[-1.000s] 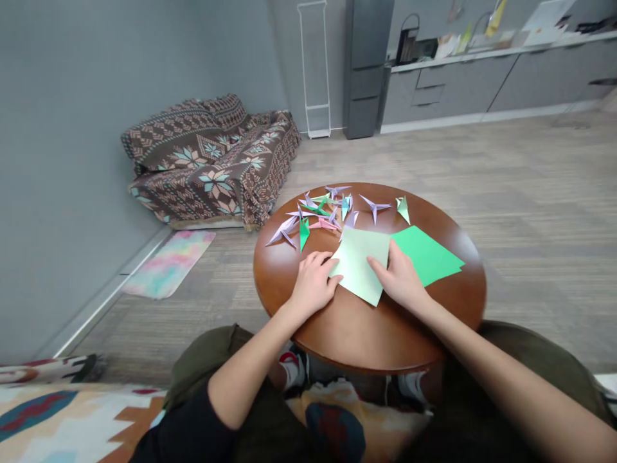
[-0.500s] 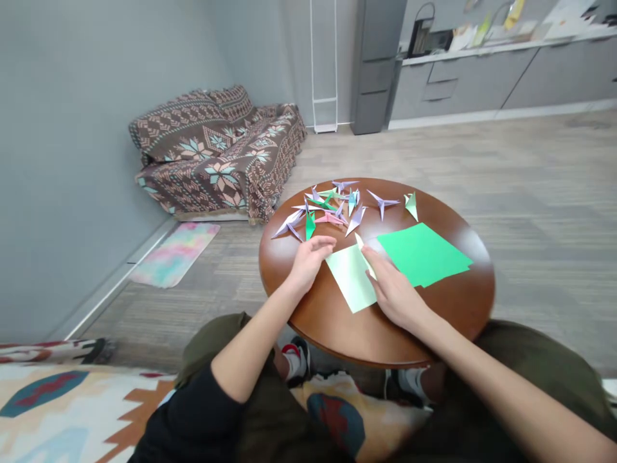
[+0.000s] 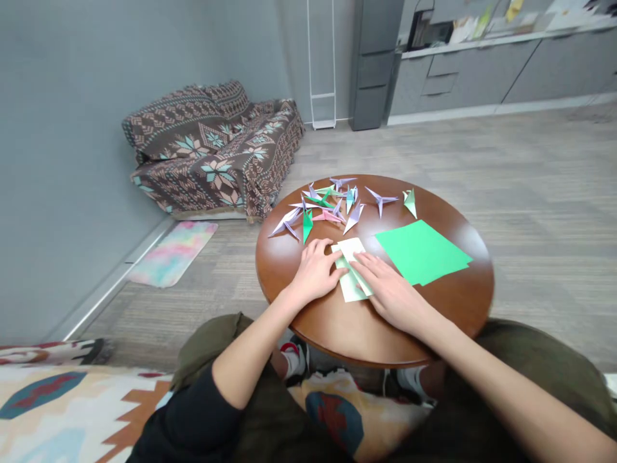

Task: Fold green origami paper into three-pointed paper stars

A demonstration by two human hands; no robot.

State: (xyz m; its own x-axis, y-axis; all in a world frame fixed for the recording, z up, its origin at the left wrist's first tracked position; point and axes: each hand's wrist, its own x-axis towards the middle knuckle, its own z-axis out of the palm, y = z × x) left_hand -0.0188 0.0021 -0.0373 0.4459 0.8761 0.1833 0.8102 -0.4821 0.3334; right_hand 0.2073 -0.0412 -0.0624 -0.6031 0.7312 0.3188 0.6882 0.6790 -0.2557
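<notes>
A pale green sheet of paper (image 3: 353,293) lies on the round brown table (image 3: 328,328), its right part folded over toward the left as a lighter flap. At the left edge of the sheet rests my left hand (image 3: 315,270), thumb and fingers apart, with the tips touching the paper. My right hand (image 3: 390,292) has the folded flap under its fingers, and its thumb is partly hidden by the paper. To the right lie bright green sheets (image 3: 421,252), slightly fanned.
Several folded paper cranes in purple, green and pink, such as a pink crane (image 3: 328,217), cluster at the table's far left. A purple crane (image 3: 381,200) and a light green crane (image 3: 410,202) stand farther right. Beyond is a covered sofa (image 3: 216,151).
The right flap of the pale green sheet has come down from raised to folded leftward. My left hand has moved right onto the sheet's edge, and my right fingers have flattened onto the flap.
</notes>
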